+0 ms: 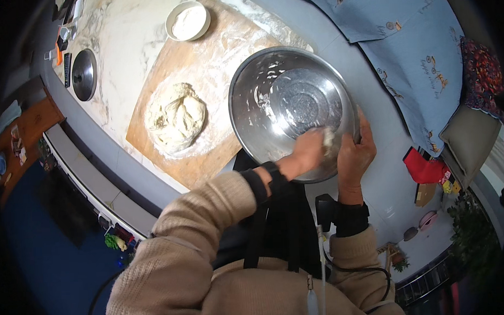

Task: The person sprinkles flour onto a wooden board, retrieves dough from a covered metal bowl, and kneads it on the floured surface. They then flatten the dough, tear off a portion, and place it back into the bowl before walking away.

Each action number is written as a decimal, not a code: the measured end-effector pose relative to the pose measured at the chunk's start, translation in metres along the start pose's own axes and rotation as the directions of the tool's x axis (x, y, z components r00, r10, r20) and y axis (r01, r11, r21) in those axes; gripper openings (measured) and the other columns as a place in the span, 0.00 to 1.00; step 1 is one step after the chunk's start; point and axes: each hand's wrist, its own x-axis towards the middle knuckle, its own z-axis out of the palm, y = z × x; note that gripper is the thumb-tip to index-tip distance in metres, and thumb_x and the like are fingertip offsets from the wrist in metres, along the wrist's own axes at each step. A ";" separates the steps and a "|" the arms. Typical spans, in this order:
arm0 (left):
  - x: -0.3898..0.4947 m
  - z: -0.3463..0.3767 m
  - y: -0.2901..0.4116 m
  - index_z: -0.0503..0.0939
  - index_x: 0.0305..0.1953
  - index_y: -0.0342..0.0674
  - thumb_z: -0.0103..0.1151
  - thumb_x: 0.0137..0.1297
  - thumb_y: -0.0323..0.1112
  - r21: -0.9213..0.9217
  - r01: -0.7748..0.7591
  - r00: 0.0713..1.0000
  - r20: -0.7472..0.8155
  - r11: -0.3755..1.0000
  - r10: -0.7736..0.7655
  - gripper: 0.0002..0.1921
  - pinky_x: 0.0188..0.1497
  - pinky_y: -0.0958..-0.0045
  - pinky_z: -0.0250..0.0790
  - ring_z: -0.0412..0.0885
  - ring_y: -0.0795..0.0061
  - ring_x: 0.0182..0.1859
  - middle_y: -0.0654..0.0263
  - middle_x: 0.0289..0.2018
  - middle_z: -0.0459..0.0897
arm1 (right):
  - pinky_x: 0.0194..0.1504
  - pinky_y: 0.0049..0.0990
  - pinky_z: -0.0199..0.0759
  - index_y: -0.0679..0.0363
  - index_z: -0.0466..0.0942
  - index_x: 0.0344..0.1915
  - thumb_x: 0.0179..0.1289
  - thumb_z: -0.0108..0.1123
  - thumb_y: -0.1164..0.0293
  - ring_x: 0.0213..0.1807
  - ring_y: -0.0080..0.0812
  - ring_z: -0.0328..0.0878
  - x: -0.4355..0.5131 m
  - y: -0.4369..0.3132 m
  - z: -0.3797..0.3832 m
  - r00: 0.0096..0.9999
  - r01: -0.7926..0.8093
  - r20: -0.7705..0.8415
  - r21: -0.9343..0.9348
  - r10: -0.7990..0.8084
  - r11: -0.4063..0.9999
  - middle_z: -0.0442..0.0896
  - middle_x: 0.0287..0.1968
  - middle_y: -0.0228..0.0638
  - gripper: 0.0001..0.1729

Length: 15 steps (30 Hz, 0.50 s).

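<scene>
A large stainless steel bowl (270, 86), tilted, overhangs the right edge of a floured wooden board (198, 172), with pale dough residue on its inner wall. My right hand (356, 154) grips its lower right rim, fingers on the outside. Inside the bowl my left hand (308, 149), slightly blurred, presses a small pale lump of dough (328, 139) against the wall near that rim. A large, rough, folded mass of dough (177, 118) lies in flour at the left part of the board. At the board's far end stands a white bowl of flour (187, 23).
The board rests on a marble-patterned table (114, 37), with a round metal lid (84, 75) and a black remote control (67, 70) at its left side. Flour is scattered along the far edge. A blue patterned cover (419, 64) lies over furniture to the right.
</scene>
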 end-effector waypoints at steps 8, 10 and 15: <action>0.028 -0.081 -0.048 0.77 0.43 0.35 0.65 0.51 0.26 0.102 0.079 0.939 -0.342 0.992 -0.040 0.16 0.46 0.58 0.72 0.79 0.51 0.43 0.52 0.38 0.80 | 0.58 0.27 0.69 0.65 0.77 0.55 0.55 0.49 0.86 0.54 0.35 0.80 -0.002 0.007 -0.005 0.980 -0.197 0.016 0.114 0.196 0.974 0.82 0.53 0.41 0.26; 0.015 -0.074 -0.053 0.75 0.39 0.34 0.65 0.51 0.25 0.030 0.321 0.916 -0.265 0.947 -0.302 0.14 0.44 0.57 0.71 0.79 0.51 0.42 0.52 0.36 0.79 | 0.58 0.27 0.69 0.64 0.77 0.55 0.56 0.51 0.85 0.54 0.35 0.80 -0.002 0.007 -0.005 0.969 -0.245 0.015 0.134 0.245 0.960 0.82 0.53 0.40 0.25; 0.009 -0.026 -0.012 0.73 0.37 0.34 0.64 0.51 0.26 0.067 -0.144 0.945 -0.286 0.987 0.157 0.12 0.45 0.55 0.71 0.78 0.49 0.42 0.50 0.37 0.78 | 0.58 0.29 0.70 0.63 0.77 0.56 0.57 0.53 0.83 0.54 0.37 0.80 -0.003 0.004 -0.004 0.983 -0.183 0.012 -0.008 0.183 0.983 0.82 0.53 0.40 0.24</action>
